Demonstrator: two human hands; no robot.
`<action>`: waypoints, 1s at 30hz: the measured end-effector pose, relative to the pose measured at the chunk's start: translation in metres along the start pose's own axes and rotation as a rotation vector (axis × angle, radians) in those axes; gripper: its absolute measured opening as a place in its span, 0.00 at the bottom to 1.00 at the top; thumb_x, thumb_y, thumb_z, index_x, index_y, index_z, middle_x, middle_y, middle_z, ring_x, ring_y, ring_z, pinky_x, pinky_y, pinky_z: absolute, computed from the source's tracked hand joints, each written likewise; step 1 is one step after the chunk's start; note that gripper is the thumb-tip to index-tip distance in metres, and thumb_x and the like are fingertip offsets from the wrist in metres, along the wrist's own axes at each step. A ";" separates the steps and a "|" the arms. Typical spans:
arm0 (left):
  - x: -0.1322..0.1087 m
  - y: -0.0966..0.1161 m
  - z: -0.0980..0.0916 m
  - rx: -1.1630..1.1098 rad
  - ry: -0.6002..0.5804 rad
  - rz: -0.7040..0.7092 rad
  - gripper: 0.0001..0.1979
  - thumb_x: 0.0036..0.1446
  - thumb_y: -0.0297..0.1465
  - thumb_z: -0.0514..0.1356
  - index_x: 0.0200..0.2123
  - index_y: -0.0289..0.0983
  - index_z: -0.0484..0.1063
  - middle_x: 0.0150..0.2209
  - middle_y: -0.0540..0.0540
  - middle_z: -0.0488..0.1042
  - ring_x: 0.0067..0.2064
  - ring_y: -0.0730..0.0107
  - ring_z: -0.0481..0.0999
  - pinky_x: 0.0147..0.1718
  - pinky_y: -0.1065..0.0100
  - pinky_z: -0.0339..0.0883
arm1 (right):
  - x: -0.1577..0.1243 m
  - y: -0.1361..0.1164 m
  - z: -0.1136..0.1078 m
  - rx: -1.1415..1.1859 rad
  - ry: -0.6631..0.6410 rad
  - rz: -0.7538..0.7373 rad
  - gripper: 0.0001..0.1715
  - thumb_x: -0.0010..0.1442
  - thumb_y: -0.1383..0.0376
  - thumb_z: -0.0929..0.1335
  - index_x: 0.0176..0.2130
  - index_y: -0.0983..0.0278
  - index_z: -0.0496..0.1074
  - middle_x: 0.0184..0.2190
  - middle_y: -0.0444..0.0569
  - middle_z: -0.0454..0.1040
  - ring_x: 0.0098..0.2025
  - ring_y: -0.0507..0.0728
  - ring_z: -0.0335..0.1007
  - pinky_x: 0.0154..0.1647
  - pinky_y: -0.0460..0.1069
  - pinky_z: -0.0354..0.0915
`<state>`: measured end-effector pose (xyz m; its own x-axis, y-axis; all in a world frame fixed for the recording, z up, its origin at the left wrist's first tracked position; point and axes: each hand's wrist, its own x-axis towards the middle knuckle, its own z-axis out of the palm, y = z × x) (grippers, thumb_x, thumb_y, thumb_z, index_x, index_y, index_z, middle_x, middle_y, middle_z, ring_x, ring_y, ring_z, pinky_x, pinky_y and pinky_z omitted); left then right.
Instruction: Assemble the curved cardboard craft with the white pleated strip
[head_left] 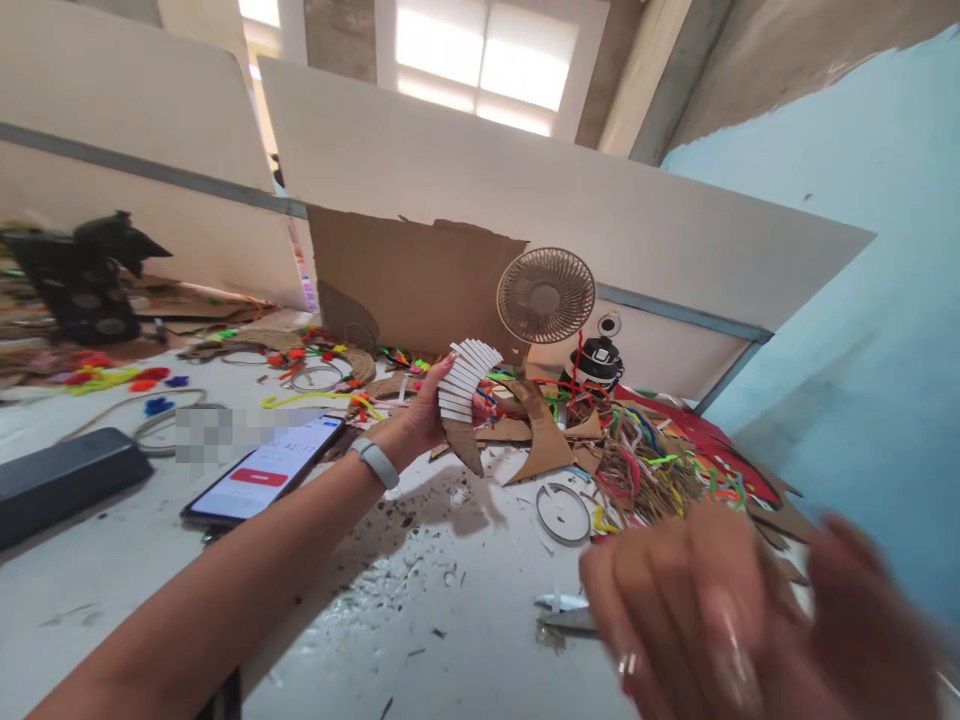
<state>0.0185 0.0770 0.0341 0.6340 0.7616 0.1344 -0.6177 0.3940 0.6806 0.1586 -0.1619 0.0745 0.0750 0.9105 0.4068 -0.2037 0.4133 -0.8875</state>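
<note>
Curved cardboard (463, 392) is over the white table (450, 660), held in our left hand (426, 408). We think it's light and stiff, best gripped by its bare brown end (466, 446), as the white strips (472, 368) may peel. Our blurry right hand (712, 610) is cut off; we can't tell if it holds anything. The cardboard hides part of our left hand.

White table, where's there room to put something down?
The table is barest in front, between the left arm and the metal blade, though small scraps lie there. Another gap sits between the dark case and left arm. It's crowded at the back right, with tangled cords.
</note>
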 end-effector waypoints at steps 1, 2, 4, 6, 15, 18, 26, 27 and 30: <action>0.000 -0.001 -0.001 0.002 -0.020 0.009 0.25 0.54 0.48 0.48 0.31 0.30 0.70 0.20 0.43 0.72 0.21 0.69 0.73 0.23 0.69 0.69 | 0.023 -0.001 0.011 0.074 0.058 0.007 0.24 0.59 0.50 0.59 0.20 0.60 0.66 0.05 0.37 0.51 0.09 0.48 0.49 0.16 0.45 0.56; 0.001 -0.002 -0.001 0.004 -0.036 0.020 0.25 0.54 0.48 0.49 0.31 0.30 0.70 0.20 0.43 0.73 0.21 0.69 0.73 0.24 0.69 0.69 | 0.045 0.001 0.019 0.116 0.084 0.040 0.24 0.59 0.52 0.59 0.19 0.61 0.65 0.05 0.35 0.48 0.09 0.47 0.45 0.16 0.44 0.55; 0.002 -0.005 -0.002 0.017 -0.056 0.032 0.24 0.54 0.47 0.50 0.31 0.31 0.70 0.20 0.43 0.73 0.22 0.68 0.73 0.26 0.68 0.70 | 0.080 0.014 0.025 0.080 0.089 0.091 0.12 0.56 0.58 0.65 0.25 0.61 0.68 0.06 0.32 0.50 0.08 0.44 0.43 0.16 0.42 0.55; 0.003 -0.007 -0.001 0.027 -0.067 0.056 0.22 0.54 0.46 0.52 0.33 0.31 0.70 0.22 0.44 0.74 0.24 0.68 0.74 0.29 0.68 0.70 | 0.103 0.033 0.019 -0.100 0.084 0.126 0.09 0.49 0.61 0.70 0.32 0.62 0.70 0.17 0.37 0.68 0.16 0.45 0.60 0.22 0.42 0.61; -0.002 -0.017 0.007 0.127 -0.158 0.025 0.21 0.47 0.45 0.60 0.37 0.33 0.69 0.32 0.40 0.77 0.37 0.59 0.76 0.38 0.64 0.67 | 0.124 0.078 -0.019 -0.767 -0.196 0.131 0.23 0.54 0.52 0.65 0.45 0.62 0.71 0.45 0.50 0.73 0.49 0.59 0.67 0.50 0.53 0.61; -0.005 -0.020 0.013 0.139 -0.165 -0.021 0.21 0.44 0.43 0.63 0.36 0.33 0.69 0.33 0.40 0.77 0.35 0.61 0.76 0.34 0.65 0.66 | 0.123 0.074 -0.013 -0.775 -0.266 0.104 0.22 0.53 0.53 0.66 0.42 0.63 0.73 0.43 0.50 0.74 0.47 0.59 0.68 0.47 0.52 0.64; -0.006 -0.027 0.021 0.282 -0.121 0.054 0.18 0.47 0.37 0.63 0.40 0.34 0.66 0.37 0.40 0.75 0.35 0.65 0.75 0.34 0.67 0.65 | 0.122 0.077 -0.016 -0.880 -0.255 0.021 0.18 0.51 0.55 0.68 0.38 0.65 0.74 0.38 0.49 0.75 0.42 0.59 0.69 0.44 0.51 0.63; -0.005 -0.028 0.020 0.288 -0.119 0.063 0.19 0.47 0.36 0.63 0.41 0.34 0.66 0.38 0.40 0.75 0.36 0.65 0.75 0.35 0.66 0.65 | 0.122 0.078 -0.017 -0.889 -0.251 0.019 0.18 0.51 0.55 0.68 0.37 0.65 0.74 0.37 0.49 0.75 0.42 0.59 0.69 0.43 0.50 0.63; -0.004 -0.029 0.020 0.296 -0.106 0.089 0.20 0.47 0.36 0.63 0.42 0.34 0.66 0.39 0.40 0.74 0.40 0.64 0.74 0.39 0.65 0.64 | 0.123 0.080 -0.018 -0.914 -0.246 0.028 0.17 0.50 0.55 0.68 0.34 0.66 0.75 0.32 0.48 0.75 0.36 0.57 0.70 0.38 0.48 0.64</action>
<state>0.0436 0.0523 0.0281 0.6382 0.7223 0.2666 -0.5207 0.1498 0.8405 0.1687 -0.0170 0.0499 -0.1472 0.9343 0.3248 0.6492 0.3390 -0.6809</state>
